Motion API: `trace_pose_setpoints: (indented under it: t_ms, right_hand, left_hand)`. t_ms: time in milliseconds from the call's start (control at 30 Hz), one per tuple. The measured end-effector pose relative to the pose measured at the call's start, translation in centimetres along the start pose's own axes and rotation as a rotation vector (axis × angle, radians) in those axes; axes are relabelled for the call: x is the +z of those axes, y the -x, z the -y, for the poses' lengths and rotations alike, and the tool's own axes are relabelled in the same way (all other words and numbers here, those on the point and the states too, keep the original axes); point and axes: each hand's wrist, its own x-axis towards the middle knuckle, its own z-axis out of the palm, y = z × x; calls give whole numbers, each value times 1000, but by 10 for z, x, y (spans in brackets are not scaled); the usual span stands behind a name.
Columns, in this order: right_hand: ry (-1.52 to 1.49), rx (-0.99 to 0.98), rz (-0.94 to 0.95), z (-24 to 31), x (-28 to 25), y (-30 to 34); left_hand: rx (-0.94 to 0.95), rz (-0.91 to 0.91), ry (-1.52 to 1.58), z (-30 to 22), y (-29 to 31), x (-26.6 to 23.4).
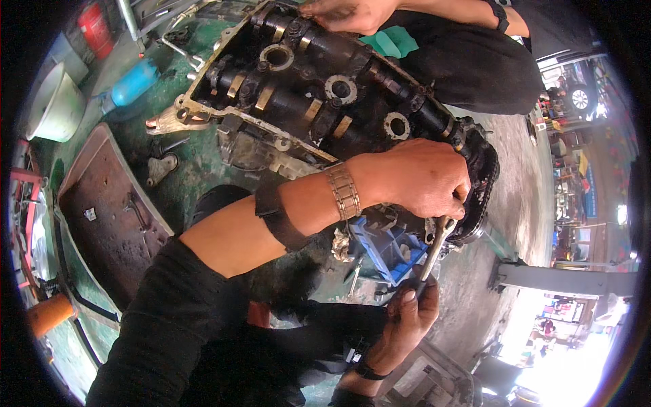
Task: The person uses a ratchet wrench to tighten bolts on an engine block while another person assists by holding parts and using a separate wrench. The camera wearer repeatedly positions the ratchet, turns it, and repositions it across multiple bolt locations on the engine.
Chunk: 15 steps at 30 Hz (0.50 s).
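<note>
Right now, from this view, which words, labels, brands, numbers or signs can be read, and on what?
None can be read.
Small white label on the dark clothing: too small.
Blue panel in the right background: too blurred.
Red cylinder at upper left: any marking too blurred.
Engine part and tool: no legible lettering.

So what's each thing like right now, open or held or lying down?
Big dark metal engine: opened, inner parts showing.
Long silver metal wrench: held in the right hand.
Left hand: curled, by the wrench's upper end.
Blue plastic box-shaped tray: open, something pale inside.
Shallow brown pan: open on top, stained-looking.
Round white bucket: open-topped.
Blue plastic bottle: lying on its side.
</note>
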Motion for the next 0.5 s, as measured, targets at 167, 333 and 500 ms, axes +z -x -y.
trace_pose_setpoints:
  t_ms: [167, 333, 500]
  right_hand:
    - [-42, -11, -13, -2, 3, 0]
    - [21, -91, -3, -7, 4, -3]
    - [-42, -20, 13, -2, 6, 1]
  left_hand:
    - [9, 0, 2, 1, -2, 2]
    - [-8, -4, -7, 1, -2, 2]
    - [-37, 9, -12, -2, -2, -1]
